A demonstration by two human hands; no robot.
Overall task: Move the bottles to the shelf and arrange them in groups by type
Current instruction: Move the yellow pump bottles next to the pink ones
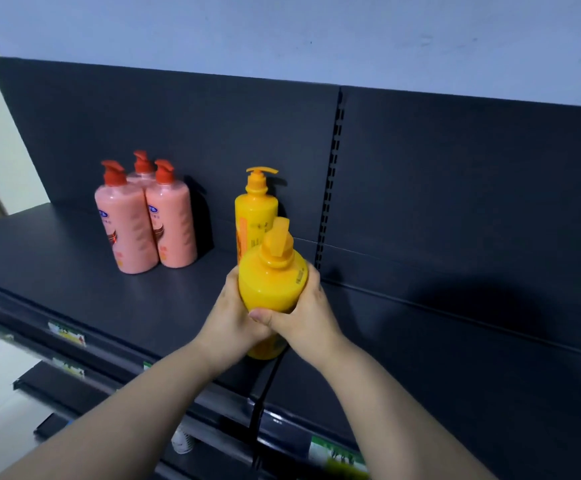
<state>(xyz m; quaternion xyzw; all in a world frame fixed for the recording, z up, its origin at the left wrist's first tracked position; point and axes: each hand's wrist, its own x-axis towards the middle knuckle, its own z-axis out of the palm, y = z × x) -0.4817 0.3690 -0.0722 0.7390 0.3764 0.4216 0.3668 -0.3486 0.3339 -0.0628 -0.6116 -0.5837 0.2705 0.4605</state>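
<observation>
Shelf [74, 271]: matte dark grey-black, back panel same. Three bottles near its back left: pink bodies [133, 230], red pump caps, small blue logo on labels. Two bottles at mid-shelf: yellow bodies [271, 289], orange-yellow pumps; rear one [256, 216] carries an orange label strip. Wall [282, 32]: pale blue-grey.

Both hands, left hand [228, 318] and right hand [308, 317], grip a yellow pump bottle [271, 285] above the dark shelf [109, 299], near another yellow bottle [255, 216] and three pink bottles [147, 220].
</observation>
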